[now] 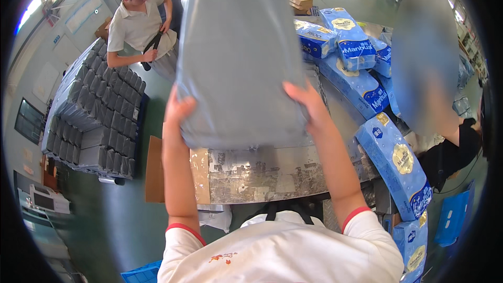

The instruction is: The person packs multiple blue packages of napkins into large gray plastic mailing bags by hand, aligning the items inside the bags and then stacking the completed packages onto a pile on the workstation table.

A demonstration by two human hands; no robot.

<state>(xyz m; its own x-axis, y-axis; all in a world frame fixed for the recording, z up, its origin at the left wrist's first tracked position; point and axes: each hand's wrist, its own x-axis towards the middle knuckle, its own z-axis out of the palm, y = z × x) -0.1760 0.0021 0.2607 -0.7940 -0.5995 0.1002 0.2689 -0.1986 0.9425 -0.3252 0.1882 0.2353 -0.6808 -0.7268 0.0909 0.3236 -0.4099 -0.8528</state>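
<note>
A large grey plastic-wrapped package (238,73) is held up in front of me, above the near edge of the worktable (251,175). My left hand (178,107) grips its lower left side, and my right hand (308,102) grips its lower right side, thumbs showing on the near face. Both hands are closed on it. The package is smooth and slightly blurred, and it hides much of the table behind it. To the right of my right hand lie several blue tissue packs (348,81), some piled on each other.
Grey packages stand in a tall stack (97,110) on the left. Beyond it stands a person (139,26) in a white shirt. At the right, a person's arm (443,110) reaches in beside blue packs. A cardboard box (154,170) and blue crate (455,215) are nearby.
</note>
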